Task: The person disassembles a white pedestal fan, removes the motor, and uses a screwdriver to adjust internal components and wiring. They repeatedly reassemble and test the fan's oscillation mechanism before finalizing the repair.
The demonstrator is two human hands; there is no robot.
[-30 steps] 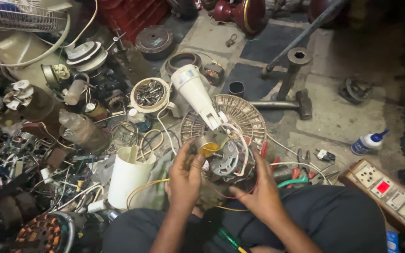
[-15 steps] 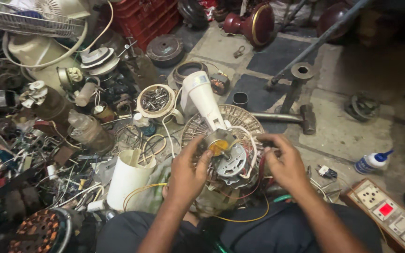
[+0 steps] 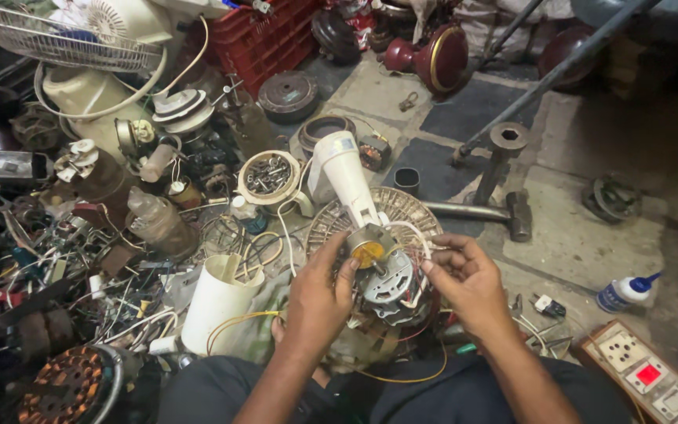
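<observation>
A fan motor (image 3: pixel 386 281) with a grey metal housing, a yellow gear part on top and loose red and white wires sits in front of me on my lap. My left hand (image 3: pixel 317 302) grips the motor's left side, thumb near the yellow part. My right hand (image 3: pixel 471 281) is at the motor's right side, fingers pinching the white wires (image 3: pixel 421 239). Behind the motor, a white fan neck (image 3: pixel 343 177) leans over a round wire guard (image 3: pixel 402 212).
A white plastic cylinder (image 3: pixel 215 308) stands left of my hands amid tangled wires and motor parts. A tin of screws (image 3: pixel 268 174), a metal stand base (image 3: pixel 504 169), a glue bottle (image 3: pixel 625 292) and a socket board (image 3: pixel 653 377) lie around on the floor.
My right hand rose from the motor's lower right to its right side and took the white wires. The view shifted, bringing the motor closer to centre.
</observation>
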